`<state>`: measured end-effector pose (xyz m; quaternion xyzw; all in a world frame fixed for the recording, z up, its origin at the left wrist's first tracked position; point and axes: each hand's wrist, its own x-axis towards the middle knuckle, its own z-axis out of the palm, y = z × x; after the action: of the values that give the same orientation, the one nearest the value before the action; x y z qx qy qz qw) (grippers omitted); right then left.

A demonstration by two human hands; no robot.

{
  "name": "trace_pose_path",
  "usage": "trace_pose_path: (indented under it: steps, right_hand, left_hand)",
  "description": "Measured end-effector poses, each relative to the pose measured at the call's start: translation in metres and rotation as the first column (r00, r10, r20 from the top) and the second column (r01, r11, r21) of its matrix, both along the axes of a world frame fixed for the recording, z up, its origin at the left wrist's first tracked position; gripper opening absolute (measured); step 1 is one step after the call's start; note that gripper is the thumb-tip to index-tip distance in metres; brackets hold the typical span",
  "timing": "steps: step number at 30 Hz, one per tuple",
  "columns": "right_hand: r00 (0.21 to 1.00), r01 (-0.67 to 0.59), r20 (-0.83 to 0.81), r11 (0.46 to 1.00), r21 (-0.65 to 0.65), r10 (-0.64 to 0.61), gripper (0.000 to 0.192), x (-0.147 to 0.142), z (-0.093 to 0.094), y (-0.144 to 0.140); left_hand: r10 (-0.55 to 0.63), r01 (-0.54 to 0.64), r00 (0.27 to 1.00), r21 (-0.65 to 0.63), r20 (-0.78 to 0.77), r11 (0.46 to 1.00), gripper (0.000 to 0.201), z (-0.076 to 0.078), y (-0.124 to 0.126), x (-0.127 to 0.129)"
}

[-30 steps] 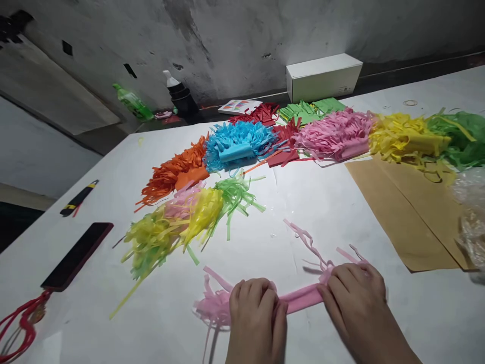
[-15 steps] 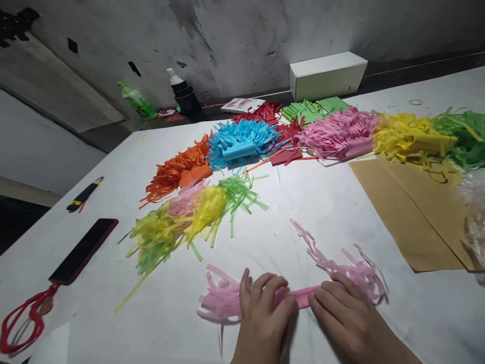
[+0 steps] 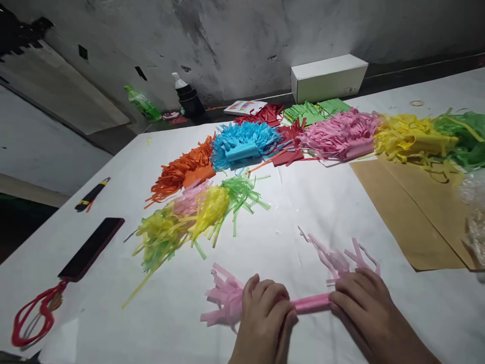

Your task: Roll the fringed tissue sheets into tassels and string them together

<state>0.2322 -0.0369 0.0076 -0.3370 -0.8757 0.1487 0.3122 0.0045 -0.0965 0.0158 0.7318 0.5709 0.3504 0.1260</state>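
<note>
A pink tissue-paper tassel (image 3: 312, 303) lies across the near part of the table, its middle rolled into a narrow band and its fringed strips fanning out at both ends. My left hand (image 3: 265, 308) is closed around the band near the left fringe. Gripping the other side, my right hand (image 3: 359, 298) has its fingers curled over the band beside the right fringe. The short rolled stretch between both hands is visible; the parts under my fingers are hidden. Beyond my left hand rests a pile of yellow, pink and green tassels (image 3: 212, 207).
Bundles of fringed paper in orange (image 3: 185, 169), blue (image 3: 246, 141), pink (image 3: 341, 131) and yellow (image 3: 409, 136) line the back. Brown paper (image 3: 413, 222) lies right. A phone (image 3: 93, 247) and a utility knife (image 3: 93, 194) are left; a white box (image 3: 329, 78) stands by the wall.
My right hand has shifted right, widening the gap between my hands, so more of the pink band shows. The band now looks narrower and tighter. The view has shifted slightly.
</note>
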Motion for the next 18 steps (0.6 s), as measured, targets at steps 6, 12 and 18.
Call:
trace_pose_path:
  steps: [6,12,18]
  right_hand:
    - [0.985,0.171,-0.005,0.985,-0.036,-0.171,0.019,-0.006,0.004,-0.002]
    - [0.989,0.135,-0.082,0.985,0.111,-0.126,0.031,-0.021,-0.001,-0.011]
    - [0.999,0.019,-0.038,0.991,0.131,-0.014,0.033,-0.027,-0.004,-0.007]
  left_hand:
    - [0.111,-0.112,0.994,-0.101,-0.020,0.989,0.021,0.007,0.003,0.006]
    - [0.080,-0.083,0.992,-0.030,-0.101,0.996,0.021,-0.001,0.008,0.006]
    - [-0.037,0.054,0.991,0.127,-0.129,0.990,0.020,-0.002,0.012,0.000]
